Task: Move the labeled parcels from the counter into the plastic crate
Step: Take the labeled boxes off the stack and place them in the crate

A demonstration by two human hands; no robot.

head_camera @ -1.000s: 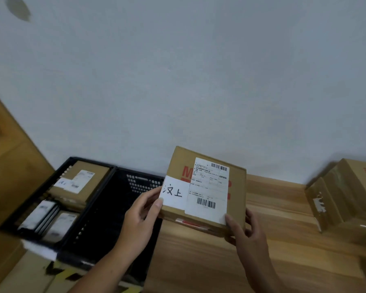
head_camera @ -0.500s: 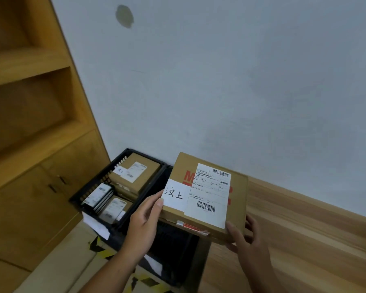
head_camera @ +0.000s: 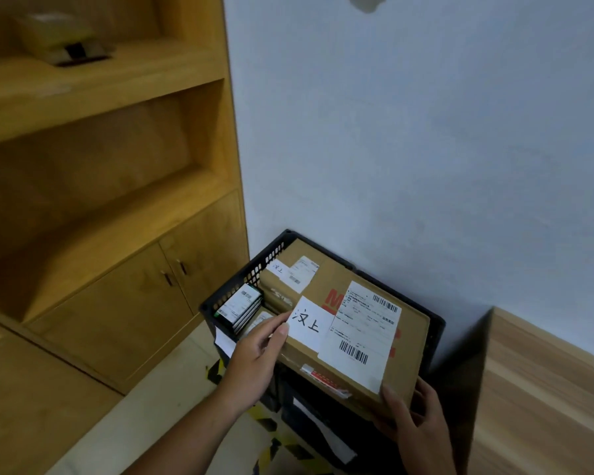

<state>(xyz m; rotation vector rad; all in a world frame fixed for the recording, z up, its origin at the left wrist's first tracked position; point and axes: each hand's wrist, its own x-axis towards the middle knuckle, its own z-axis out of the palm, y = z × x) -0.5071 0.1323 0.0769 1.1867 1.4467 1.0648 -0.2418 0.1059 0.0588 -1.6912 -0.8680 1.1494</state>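
The cardboard parcel (head_camera: 354,341), labels up, hangs over the black crate (head_camera: 436,330). The left hand (head_camera: 254,361) grips its left edge, fingers close together. The right hand (head_camera: 415,426) pinches its near right corner, thumb on top. Beyond the left fingers, another parcel (head_camera: 323,279) and slim packets (head_camera: 239,306) lie in the crate. The wooden counter (head_camera: 542,389) is right of the right fingers.

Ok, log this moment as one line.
stage: placing | cardboard parcel: held over black plastic crate | left hand: grips left edge | right hand: grips near corner | released: no
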